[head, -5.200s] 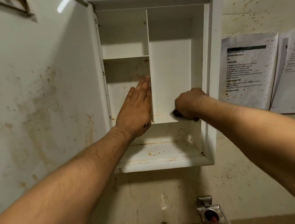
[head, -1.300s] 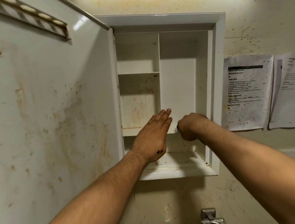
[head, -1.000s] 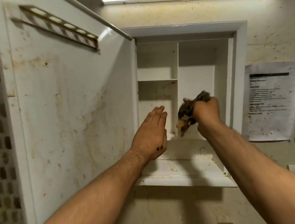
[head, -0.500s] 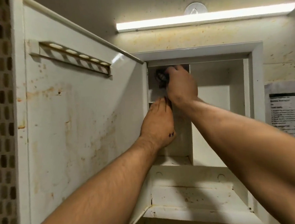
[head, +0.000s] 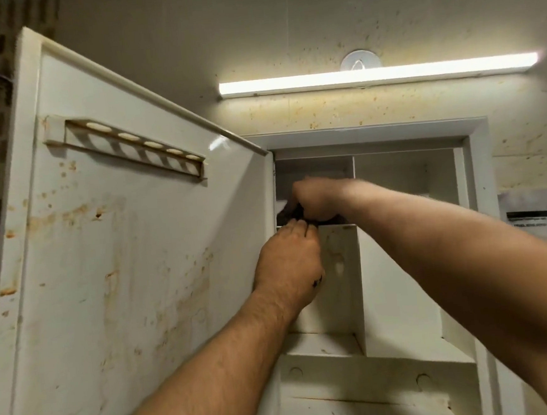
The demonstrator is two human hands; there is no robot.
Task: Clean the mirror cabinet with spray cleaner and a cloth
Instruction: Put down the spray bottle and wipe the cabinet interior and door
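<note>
Dark cloth [head: 289,214] is bunched in the clenched fingers of the right hand [head: 318,198], on the short shelf [head: 339,225] running left-right in the mirror cabinet's [head: 479,165] upper-left compartment. The left hand [head: 288,262] sits just beneath, fingers curled at the shelf's edge; whether they grip it, I cannot tell.
</note>
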